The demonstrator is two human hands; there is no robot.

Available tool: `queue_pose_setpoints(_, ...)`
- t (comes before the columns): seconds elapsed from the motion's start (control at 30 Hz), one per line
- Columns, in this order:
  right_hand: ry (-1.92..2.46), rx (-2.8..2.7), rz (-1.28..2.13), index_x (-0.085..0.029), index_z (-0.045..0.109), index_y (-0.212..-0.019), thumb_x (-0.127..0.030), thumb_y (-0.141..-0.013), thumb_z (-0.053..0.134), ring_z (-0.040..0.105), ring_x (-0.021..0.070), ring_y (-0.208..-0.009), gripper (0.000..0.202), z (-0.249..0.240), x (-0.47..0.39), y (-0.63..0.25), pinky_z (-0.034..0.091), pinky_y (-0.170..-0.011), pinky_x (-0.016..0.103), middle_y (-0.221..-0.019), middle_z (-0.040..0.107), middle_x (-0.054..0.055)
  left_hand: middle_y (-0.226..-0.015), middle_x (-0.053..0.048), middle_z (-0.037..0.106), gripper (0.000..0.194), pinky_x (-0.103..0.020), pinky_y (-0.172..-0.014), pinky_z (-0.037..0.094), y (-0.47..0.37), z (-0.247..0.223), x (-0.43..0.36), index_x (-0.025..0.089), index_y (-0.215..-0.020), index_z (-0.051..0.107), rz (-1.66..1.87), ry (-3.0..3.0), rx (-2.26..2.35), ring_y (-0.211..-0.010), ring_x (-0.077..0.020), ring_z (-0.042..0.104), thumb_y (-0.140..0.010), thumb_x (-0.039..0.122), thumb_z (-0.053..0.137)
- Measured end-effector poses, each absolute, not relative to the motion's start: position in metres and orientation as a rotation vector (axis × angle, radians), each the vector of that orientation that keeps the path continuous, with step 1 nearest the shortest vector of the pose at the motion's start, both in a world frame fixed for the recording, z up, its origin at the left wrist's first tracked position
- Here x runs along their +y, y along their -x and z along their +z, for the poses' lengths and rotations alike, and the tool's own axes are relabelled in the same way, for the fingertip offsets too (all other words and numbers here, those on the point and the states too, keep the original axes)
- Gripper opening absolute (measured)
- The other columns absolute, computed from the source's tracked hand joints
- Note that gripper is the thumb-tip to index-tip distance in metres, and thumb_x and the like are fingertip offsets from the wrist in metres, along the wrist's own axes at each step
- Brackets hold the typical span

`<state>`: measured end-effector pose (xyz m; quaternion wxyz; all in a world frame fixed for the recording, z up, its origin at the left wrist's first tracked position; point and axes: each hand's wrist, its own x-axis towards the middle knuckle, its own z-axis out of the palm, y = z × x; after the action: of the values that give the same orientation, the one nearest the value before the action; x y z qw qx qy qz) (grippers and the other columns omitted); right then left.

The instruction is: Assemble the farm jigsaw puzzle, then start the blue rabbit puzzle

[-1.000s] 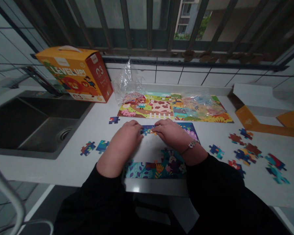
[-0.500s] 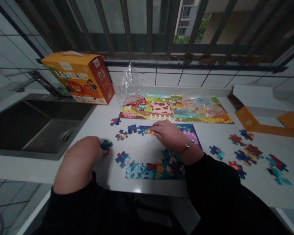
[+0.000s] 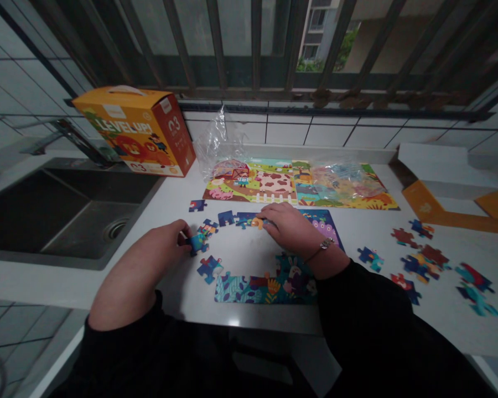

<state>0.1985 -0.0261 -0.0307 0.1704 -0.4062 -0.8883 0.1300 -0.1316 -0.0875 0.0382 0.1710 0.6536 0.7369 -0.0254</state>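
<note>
My left hand pinches a teal-and-blue puzzle piece between thumb and fingers, just below a multicoloured puzzle piece. My right hand is bent over the top row of a partly joined puzzle, its fingers and thumb closed at a blue piece with an orange figure; the palm hides part of that row. The joined bottom strip shows leaves, flowers and a rabbit. Loose near the left side are a blue piece with red, a dark blue piece and another piece.
Several loose pieces lie at the right. Behind are a farm picture, an animal picture under clear plastic, and a crumpled plastic bag. An orange box stands by the sink; an opened carton lies right.
My left hand has moved right and slightly up with its puzzle piece, bringing it close to the loose pieces there. My right hand stays at the top row. The view has shifted slightly.
</note>
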Motion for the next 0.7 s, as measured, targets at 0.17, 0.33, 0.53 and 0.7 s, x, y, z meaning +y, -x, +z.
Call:
queue_pose_setpoints(0.17,1.174,-2.484,0.413,-0.018,0.079,-0.134,-0.018,-0.106,0.066,0.065,0.0304,-0.126,0.031,-0.030,-0.027,-0.199,0.050,-0.115,0.049,-0.136,0.076,0.015,-0.097,-0.006,0.083,0.024,-0.035,-0.078,0.051,0.128,0.040,-0.086,0.024,-0.103,0.078,-0.040,-1.888,2.024,-0.088,-0.0279,0.077,-0.082,0.019,0.066)
queue_pose_setpoints(0.33,1.163,-2.468,0.426,-0.019,0.078,-0.134,-0.020,-0.107,0.065,0.064,0.0298,-0.126,0.030,-0.032,-0.027,-0.201,0.049,-0.115,0.047,-0.135,0.075,0.014,-0.094,-0.005,0.083,0.031,-0.035,-0.080,0.052,0.129,0.036,-0.082,0.025,-0.103,0.080,-0.016,-1.882,2.012,-0.085,-0.0274,0.076,-0.079,0.019,0.062)
queue_pose_setpoints(0.53,1.144,-2.460,0.431,-0.019,0.078,-0.132,-0.019,-0.106,0.064,0.065,0.0293,-0.125,0.030,-0.031,-0.028,-0.201,0.049,-0.114,0.047,-0.134,0.075,0.014,-0.100,-0.006,0.083,0.025,-0.037,-0.086,0.054,0.128,0.040,-0.081,0.025,-0.103,0.077,0.163,-1.894,1.917,-0.091,-0.0277,0.075,-0.082,0.030,0.064)
queue_pose_setpoints(0.7,1.031,-2.341,0.437,-0.020,0.081,-0.121,-0.021,-0.109,0.058,0.068,0.0270,-0.123,0.026,-0.021,-0.032,-0.198,0.050,-0.115,0.046,-0.127,0.079,0.012,-0.094,-0.003,0.077,0.023,-0.035,-0.083,0.055,0.116,0.035,-0.080,0.024,-0.103,0.072,0.385,-1.865,1.597,-0.086,-0.0226,0.070,-0.091,0.041,0.062)
